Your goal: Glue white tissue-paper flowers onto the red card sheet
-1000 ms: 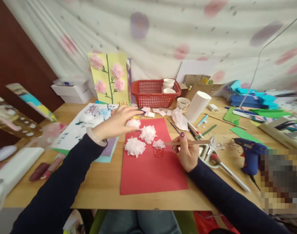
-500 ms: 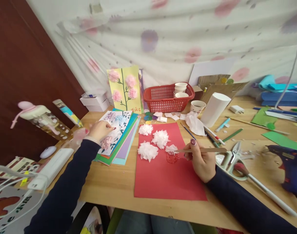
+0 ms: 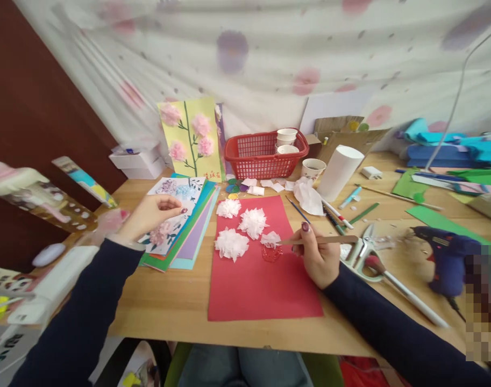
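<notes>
My right hand [image 3: 318, 255] pinches a flat wooden craft stick [image 3: 337, 239]. The stick's tip touches a small white tissue paper tuft [image 3: 271, 239] at the upper edge of a ring of clear glue [image 3: 271, 253]. These lie on a red sheet of paper [image 3: 261, 290], where three fluffy white tissue flowers [image 3: 232, 244] also sit. My left hand [image 3: 154, 215] hovers over a printed flower picture [image 3: 164, 242], thumb and fingers curled together. Anything between those fingertips is too small to make out. Coloured paper sheets [image 3: 191, 250] lie under the picture.
Behind the red sheet stand a red basket [image 3: 253, 170] with paper cups, another cup [image 3: 312, 171], a white paper roll [image 3: 340, 173] and a yellow flower card [image 3: 192, 140]. Scissors [image 3: 366, 255] and a blue glue gun [image 3: 447, 258] lie right. A bottle [image 3: 39, 199] is left.
My left hand has lifted slightly off the picture, its fingers still curled. The whole view has shifted, moving the scene left. My right hand keeps the stick's tip at the small tuft.
</notes>
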Available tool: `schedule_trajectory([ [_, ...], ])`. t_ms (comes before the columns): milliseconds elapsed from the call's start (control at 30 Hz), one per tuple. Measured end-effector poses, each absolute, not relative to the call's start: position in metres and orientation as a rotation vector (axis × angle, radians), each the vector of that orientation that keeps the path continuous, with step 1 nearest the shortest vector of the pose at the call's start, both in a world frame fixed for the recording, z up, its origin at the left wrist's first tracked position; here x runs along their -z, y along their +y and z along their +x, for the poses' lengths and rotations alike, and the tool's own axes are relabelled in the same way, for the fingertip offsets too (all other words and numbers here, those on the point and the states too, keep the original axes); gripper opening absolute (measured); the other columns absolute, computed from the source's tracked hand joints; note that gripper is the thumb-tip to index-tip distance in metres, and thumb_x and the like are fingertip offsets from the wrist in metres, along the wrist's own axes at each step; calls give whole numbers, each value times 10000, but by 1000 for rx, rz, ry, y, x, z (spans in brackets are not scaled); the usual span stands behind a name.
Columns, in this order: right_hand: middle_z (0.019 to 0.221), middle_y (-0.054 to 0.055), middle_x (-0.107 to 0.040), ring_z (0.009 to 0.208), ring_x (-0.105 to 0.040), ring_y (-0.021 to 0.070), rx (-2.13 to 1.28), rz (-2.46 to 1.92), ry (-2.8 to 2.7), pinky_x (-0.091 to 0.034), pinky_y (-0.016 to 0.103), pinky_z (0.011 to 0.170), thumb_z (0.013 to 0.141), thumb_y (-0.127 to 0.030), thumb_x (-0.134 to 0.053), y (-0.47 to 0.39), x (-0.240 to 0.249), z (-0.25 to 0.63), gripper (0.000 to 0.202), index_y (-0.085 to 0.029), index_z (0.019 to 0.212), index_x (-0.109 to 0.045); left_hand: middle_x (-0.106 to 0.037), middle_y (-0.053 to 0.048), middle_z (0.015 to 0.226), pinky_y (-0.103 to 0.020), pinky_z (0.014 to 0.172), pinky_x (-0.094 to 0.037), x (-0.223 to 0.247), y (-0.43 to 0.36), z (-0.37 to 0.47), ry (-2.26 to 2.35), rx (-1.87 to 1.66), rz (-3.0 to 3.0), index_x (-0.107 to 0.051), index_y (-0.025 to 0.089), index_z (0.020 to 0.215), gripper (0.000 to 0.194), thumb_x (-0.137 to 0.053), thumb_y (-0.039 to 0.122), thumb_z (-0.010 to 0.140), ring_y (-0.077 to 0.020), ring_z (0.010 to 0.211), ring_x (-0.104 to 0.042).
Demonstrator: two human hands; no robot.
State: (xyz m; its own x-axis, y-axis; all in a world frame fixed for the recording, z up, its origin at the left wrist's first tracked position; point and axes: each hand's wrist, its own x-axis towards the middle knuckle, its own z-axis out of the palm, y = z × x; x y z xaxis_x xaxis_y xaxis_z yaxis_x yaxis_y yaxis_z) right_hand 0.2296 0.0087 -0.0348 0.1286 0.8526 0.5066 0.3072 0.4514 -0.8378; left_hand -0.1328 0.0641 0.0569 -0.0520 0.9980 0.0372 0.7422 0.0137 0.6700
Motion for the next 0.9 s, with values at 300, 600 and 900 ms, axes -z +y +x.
schedule_trajectory([
  [300, 457, -11, -556, 373, -488, 113, -458, -1032, -1521, -402, 251, 402, 1033, -481, -389, -9, 25, 229, 536, -213, 624, -608, -720, -6, 734, -269, 643, -508, -39, 39, 8, 1103, -343, 1972, -698, 200, 751, 92, -639, 269, 739, -165, 687, -657],
  [600, 535, 6, -606, 459, -552, 118, -252, -1130, -1814, -422, 236, 492, 1047, -434, -381, 4, 33, 233, 490, -205, 687, -621, -733, -26, 758, -281, 670, -488, -18, 56, 42, 1139, -392, 2100, -701, 172, 753, 74, -635, 144, 771, -178, 719, -668],
  [900, 533, 2, -590, 479, -547, 118, -23, -1193, -2011, -363, 234, 528, 1056, -360, -375, 8, 34, 232, 448, -206, 687, -577, -718, -44, 894, -301, 785, -499, -11, 53, 33, 1091, -477, 2240, -700, 173, 898, 92, -643, 187, 828, -198, 837, -661],
])
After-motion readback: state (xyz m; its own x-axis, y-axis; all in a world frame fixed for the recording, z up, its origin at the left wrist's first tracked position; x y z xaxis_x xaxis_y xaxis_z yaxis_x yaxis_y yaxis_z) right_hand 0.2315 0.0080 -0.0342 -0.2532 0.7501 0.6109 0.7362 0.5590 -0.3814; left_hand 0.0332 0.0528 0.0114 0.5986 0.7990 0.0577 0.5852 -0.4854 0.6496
